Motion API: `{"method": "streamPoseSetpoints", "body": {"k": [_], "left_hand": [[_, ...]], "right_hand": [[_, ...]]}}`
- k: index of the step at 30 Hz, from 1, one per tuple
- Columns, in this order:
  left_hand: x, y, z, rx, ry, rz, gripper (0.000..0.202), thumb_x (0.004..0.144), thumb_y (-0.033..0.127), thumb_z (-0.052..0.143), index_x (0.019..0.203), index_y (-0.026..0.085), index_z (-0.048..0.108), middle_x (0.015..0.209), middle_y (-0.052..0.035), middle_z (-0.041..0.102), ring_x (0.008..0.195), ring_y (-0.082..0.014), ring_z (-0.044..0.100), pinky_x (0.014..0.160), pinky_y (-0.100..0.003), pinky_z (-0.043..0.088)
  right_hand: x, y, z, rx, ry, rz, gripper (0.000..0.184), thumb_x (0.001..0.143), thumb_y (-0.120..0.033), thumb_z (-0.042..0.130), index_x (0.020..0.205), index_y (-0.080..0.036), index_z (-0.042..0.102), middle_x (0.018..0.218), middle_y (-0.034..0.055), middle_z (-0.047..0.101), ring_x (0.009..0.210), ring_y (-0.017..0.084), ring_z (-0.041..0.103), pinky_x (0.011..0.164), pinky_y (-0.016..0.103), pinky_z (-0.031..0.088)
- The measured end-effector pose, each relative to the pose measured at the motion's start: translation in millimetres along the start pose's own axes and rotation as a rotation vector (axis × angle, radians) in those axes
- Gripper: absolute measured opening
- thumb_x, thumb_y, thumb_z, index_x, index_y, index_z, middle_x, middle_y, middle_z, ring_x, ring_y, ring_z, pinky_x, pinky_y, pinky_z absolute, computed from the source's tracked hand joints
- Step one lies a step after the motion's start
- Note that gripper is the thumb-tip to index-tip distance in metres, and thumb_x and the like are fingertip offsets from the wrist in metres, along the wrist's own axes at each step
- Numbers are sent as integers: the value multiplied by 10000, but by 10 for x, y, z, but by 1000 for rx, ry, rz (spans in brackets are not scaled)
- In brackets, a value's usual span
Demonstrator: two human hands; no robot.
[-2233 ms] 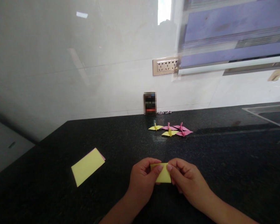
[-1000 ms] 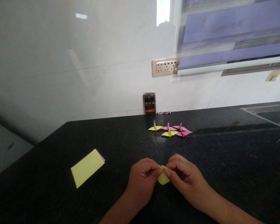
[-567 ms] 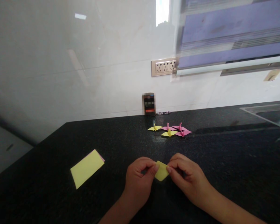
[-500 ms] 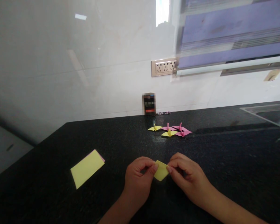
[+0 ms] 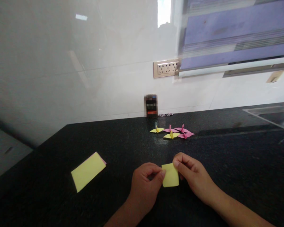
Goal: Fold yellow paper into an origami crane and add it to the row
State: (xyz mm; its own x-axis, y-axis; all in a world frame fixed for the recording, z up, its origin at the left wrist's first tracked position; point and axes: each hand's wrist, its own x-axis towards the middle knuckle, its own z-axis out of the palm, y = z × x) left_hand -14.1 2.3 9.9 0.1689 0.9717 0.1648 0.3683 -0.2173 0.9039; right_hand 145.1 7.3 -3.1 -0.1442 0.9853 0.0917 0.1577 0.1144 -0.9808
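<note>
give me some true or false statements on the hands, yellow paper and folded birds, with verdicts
1. The left hand and right hand both hold the small yellow square. True.
2. All the folded birds are pink. False: there are two yellow birds and three pink birds.
3. The larger yellow sheet lies left of both hands. True.
4. The folded birds stand nearer the person than the hands. False: they are beyond the hands, toward the wall.

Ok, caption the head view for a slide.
Left hand and right hand pinch a yellow paper square, five cranes beyond.
</note>
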Motion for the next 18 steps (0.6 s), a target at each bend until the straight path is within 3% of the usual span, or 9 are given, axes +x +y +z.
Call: {"method": "streamPoseSetpoints", "body": {"k": [3,7,12,18], "left_hand": [[-4,3,12,33,-52,-17,170,714,223,528,590,132,600,618,-21,559,591,-113,503,545,-206,387],[2,-18,-1,50,-112,-24,159,727,232,504,644,137,600,646,-16,553,585,-106,499,524,-194,381],[7,-41,-20,119,-202,7,188,750,253,472,701,164,630,671,-15,578,617,-118,521,556,-207,385],[0,-28,-27,202,-187,81,192,745,207,477,648,173,639,614,-9,583,581,-116,519,555,-219,365]], "right_hand": [[7,29,0,9,4,11,209,816,-329,403,679,-178,449,568,-42,391,497,92,388,448,195,337],[12,-6,-20,-242,4,-152,207,821,-282,402,659,-174,471,653,-3,456,591,117,444,525,222,376],[-39,-95,-3,-401,-108,-289,176,820,-178,401,663,-174,480,699,22,490,654,133,473,582,255,393],[-61,-119,1,-438,-121,-312,167,810,-158,415,671,-173,507,691,22,500,660,134,488,593,261,400]]}}
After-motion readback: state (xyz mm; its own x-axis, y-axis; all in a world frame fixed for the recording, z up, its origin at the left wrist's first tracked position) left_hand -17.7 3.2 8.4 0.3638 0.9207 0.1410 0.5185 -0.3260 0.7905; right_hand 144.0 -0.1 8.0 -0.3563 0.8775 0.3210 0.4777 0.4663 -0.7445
